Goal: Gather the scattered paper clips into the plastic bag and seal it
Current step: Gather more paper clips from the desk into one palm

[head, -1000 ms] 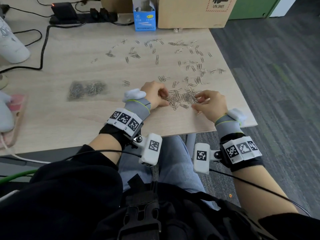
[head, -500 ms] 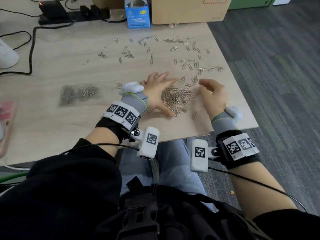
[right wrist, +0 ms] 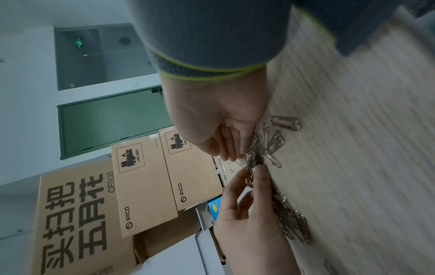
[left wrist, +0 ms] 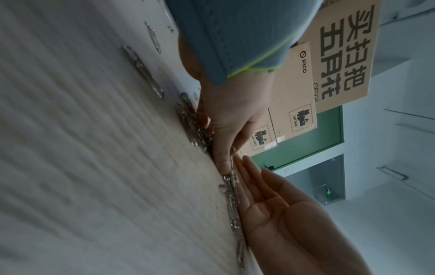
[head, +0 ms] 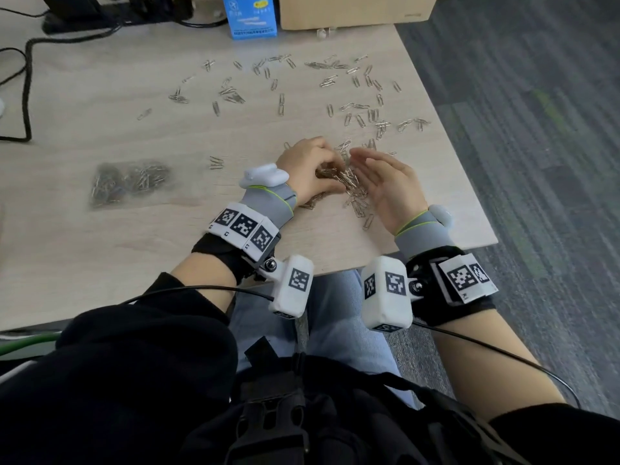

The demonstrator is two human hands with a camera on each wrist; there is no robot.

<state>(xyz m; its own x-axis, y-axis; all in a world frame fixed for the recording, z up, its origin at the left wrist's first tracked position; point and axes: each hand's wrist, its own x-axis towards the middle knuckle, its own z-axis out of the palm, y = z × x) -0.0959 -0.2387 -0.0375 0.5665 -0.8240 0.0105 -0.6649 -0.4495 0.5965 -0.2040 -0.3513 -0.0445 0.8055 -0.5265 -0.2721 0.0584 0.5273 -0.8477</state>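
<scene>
A heap of silver paper clips lies near the table's front edge, squeezed between both hands. My left hand is on its left side, fingers curled over and into the clips. My right hand stands on edge at the heap's right side, palm facing left, fingers straight and together. The left wrist view shows that open right palm against the heap. The clear plastic bag, holding several clips, lies flat to the left, apart from both hands.
Many loose clips are strewn across the far right part of the wooden table. A blue clip box and a cardboard box stand at the back. Black cables run at the back left. The table's right edge is close to my right hand.
Both hands have drawn together, pushing the clips into a tighter heap. My left fingers went from spread flat to curled, and my right hand turned up onto its edge.
</scene>
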